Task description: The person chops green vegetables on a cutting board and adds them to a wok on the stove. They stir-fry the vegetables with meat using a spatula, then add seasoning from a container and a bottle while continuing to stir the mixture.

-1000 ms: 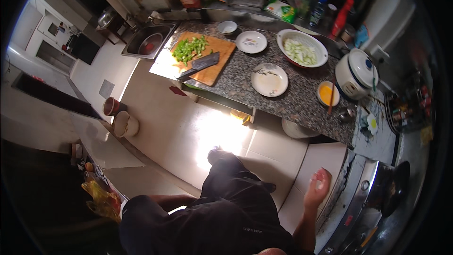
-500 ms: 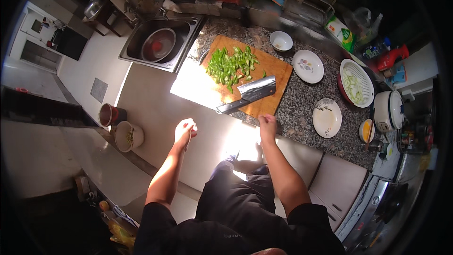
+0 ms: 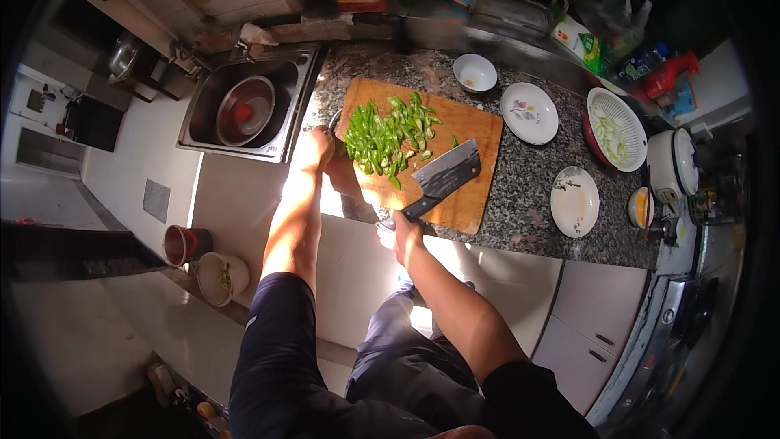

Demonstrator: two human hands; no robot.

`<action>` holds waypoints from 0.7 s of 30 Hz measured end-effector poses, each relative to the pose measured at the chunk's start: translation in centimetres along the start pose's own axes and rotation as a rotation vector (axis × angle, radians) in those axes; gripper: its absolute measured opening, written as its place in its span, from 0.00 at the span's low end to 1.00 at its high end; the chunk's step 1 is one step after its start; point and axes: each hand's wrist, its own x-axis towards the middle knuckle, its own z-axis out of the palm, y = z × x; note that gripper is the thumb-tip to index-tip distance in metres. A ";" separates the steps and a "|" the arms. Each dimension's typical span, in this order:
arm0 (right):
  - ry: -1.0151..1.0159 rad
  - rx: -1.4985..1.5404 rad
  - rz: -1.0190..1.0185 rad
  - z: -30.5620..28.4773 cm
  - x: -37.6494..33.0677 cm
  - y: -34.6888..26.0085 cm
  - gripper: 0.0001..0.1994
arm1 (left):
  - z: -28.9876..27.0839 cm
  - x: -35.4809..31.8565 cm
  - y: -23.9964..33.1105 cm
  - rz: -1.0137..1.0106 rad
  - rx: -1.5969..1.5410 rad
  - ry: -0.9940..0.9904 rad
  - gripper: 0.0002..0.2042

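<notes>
A wooden cutting board (image 3: 467,126) lies on the speckled counter with a pile of chopped green pepper strips (image 3: 386,134) on its left half. A wide cleaver (image 3: 445,175) rests flat on the board's near side, its dark handle pointing at me. My right hand (image 3: 404,234) sits at the counter's front edge, touching the handle's end; whether it grips it I cannot tell. My left hand (image 3: 315,149) is at the board's left edge, beside the pepper pile, fingers against the counter.
A steel sink (image 3: 244,106) holding a metal bowl is left of the board. Right of the board stand a small white bowl (image 3: 475,73), two white plates (image 3: 530,112) (image 3: 574,201), a colander with sliced vegetables (image 3: 617,130) and a white cooker (image 3: 673,167). A bin (image 3: 219,276) stands on the floor.
My view has swung toward the counter. Both hands have risen from in front of the cabinet: the left to the board's edge, the right to the cleaver handle.
</notes>
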 end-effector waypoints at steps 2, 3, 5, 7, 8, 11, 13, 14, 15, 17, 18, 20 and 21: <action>0.139 -0.037 -0.087 0.3 -4.1 -0.7 0.14 | -0.1 -0.8 -2.2 -0.006 0.045 0.028 0.17; 0.127 -0.015 -0.114 -1.1 -4.9 -1.1 0.14 | 0.6 0.0 -1.5 0.031 0.046 0.018 0.17; 0.113 -0.042 -0.173 -4.4 -6.8 -1.3 0.11 | 0.5 -1.0 -2.3 0.036 0.056 0.034 0.19; 0.178 -0.135 -0.262 -8.3 -7.5 -1.1 0.08 | 0.1 -2.3 -2.4 0.039 0.050 0.042 0.20; 0.217 -0.208 -0.294 -10.1 -7.2 -0.8 0.06 | -0.3 -3.6 -2.8 0.030 0.047 0.043 0.21; 0.278 -0.287 -0.396 -14.0 -7.3 -1.2 0.04 | -0.3 -5.6 -2.6 0.039 0.039 0.033 0.23; 0.263 -0.284 -0.469 -15.1 -7.2 -1.6 0.02 | -0.7 -6.9 -2.6 0.044 0.035 0.041 0.24; 0.272 -0.294 -0.491 -15.7 -7.1 -1.8 0.02 | -0.8 -7.2 -2.4 0.053 0.034 0.041 0.25; 0.277 -0.309 -0.511 -16.0 -7.1 -2.1 0.02 | -0.9 -7.8 -2.3 0.054 0.032 0.042 0.26; 0.304 -0.335 -0.491 -16.2 -7.7 -2.3 0.01 | -0.5 -8.8 -2.3 0.058 0.019 0.038 0.27; 0.298 -0.316 -0.484 -16.2 -7.7 -2.5 0.01 | -0.4 -8.9 -2.2 0.061 0.024 0.041 0.28; 0.270 -0.285 -0.471 -16.3 -8.0 -2.6 0.02 | -0.7 -9.8 -2.3 0.057 0.017 0.049 0.29; 0.257 -0.275 -0.482 -16.7 -8.0 -2.3 0.03 | -0.7 -10.3 -2.2 0.052 0.022 0.050 0.30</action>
